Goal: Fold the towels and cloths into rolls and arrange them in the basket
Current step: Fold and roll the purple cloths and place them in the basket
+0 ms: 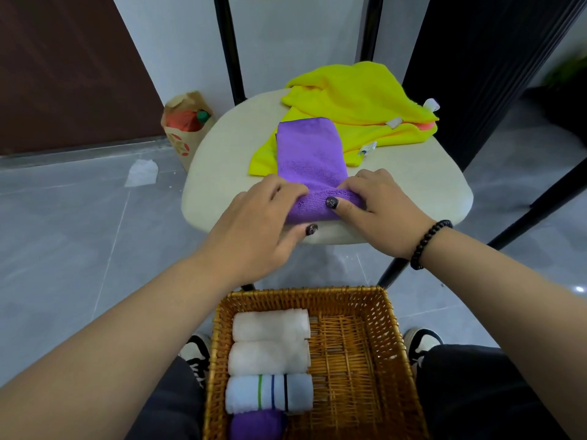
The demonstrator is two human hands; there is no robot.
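A purple microfibre cloth (306,154) is lying half-rolled beside crumpled yellow towels (359,103), while four rolled towels (270,357) are lining the woven wicker basket (381,312).

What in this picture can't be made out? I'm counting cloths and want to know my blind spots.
Head view only:
- purple roll in the basket: cut off by the bottom edge.
- orange cloth: mostly buried under the yellow towels.
- near end of the purple cloth: covered by both hands' fingers.
- towel tags: print too small.

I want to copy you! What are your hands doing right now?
Left hand: closed on the purple cloth, at the left end of its rolled part.
Right hand: closed on the same cloth, at the right end.
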